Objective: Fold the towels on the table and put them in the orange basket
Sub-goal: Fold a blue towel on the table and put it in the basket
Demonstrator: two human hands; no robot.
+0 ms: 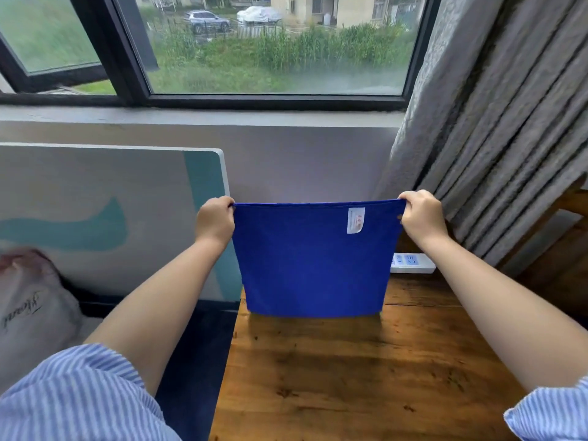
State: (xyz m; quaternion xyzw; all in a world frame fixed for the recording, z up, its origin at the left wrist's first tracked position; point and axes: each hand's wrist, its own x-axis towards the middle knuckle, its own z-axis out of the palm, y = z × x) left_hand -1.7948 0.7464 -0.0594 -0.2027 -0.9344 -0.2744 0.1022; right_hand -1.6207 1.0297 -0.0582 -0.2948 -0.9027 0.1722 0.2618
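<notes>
Blue towel (313, 265) taut between left hand (214, 219) and right hand (421, 218)

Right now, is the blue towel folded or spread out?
Spread out: the left hand and right hand pinch the blue towel's top corners, and it hangs flat above the wooden table.

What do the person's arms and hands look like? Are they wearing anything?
Both forearms are bare. The left hand and right hand wear no gloves, and no rings or watch show. Near the elbows there are short sleeves with thin blue and white stripes: the left sleeve looks loose and wrinkly, and only a bit of the right sleeve shows at the picture's edge.
</notes>
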